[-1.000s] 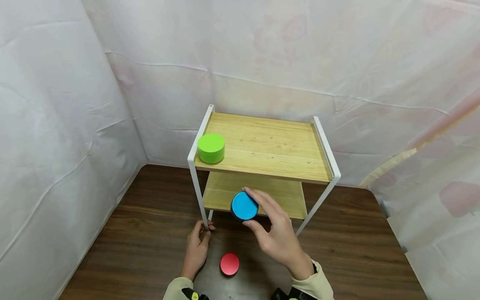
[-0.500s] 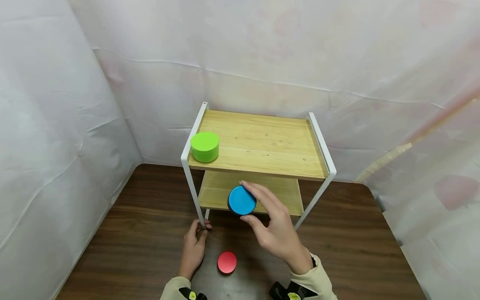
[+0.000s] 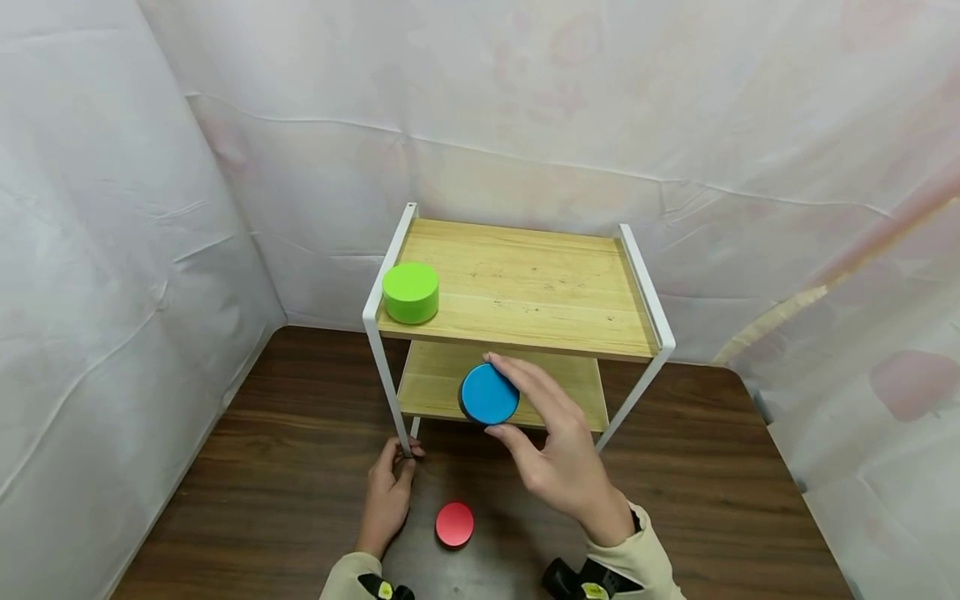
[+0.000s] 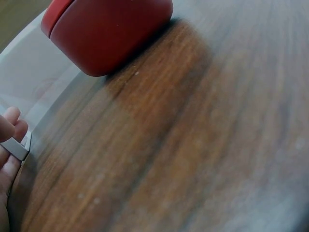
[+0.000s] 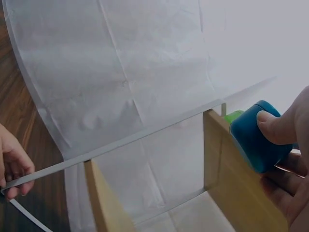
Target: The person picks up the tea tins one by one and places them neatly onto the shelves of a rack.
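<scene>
My right hand holds a round blue lidded container between thumb and fingers. In the head view it overlaps the lower shelf; in the right wrist view the blue container is gripped at its side. My left hand grips the foot of the front left leg of a two-tier shelf rack, seen also in the right wrist view, where my left hand has its fingers round the white metal bar. A red round container sits on the table between my hands; its rounded side shows large in the left wrist view.
A green round container stands at the left front of the rack's top board. White side rails edge that board. The dark wood table meets pale fabric walls at the back and sides.
My right hand has raised the blue container slightly toward the rack's top board. The left hand keeps its grip on the leg. The whole head view shifted a little left.
</scene>
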Motion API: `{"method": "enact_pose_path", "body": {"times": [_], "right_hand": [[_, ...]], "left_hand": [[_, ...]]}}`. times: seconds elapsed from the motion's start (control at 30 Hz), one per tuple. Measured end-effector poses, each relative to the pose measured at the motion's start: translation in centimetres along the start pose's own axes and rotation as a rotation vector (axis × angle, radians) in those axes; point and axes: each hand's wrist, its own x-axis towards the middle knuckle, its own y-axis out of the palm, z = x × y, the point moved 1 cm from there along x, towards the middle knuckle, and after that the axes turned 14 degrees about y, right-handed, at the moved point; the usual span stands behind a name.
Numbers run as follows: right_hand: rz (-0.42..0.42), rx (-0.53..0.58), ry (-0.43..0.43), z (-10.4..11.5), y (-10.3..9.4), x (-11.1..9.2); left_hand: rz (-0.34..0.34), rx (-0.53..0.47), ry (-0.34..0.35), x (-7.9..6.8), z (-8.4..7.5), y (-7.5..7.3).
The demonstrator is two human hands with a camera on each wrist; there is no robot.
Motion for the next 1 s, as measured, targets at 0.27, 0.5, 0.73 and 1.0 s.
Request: {"method": "enact_pose_path", "body": {"times": [0.27, 0.5, 0.73, 1.0], "right_hand": [[-0.013, -0.008, -0.076, 1.1, -0.9, 1.4], [-0.033, -0.036, -0.117, 2.3, -1.8, 3.1], [-0.060, -0.045, -0.131, 2.7, -1.9, 4.8], [-0.080, -0.093, -0.107, 2.5, -1.6, 6.2]], "left_hand": [[-0.017, 0.007, 0.010, -0.1, 0.1, -0.1], [-0.013, 0.005, 0.021, -0.1, 0.3, -0.1], [-0.010, 0.015, 0.014, -0.1, 0.3, -0.1], [-0.006, 0.002, 0.005, -0.1, 0.1, -0.1]]}}
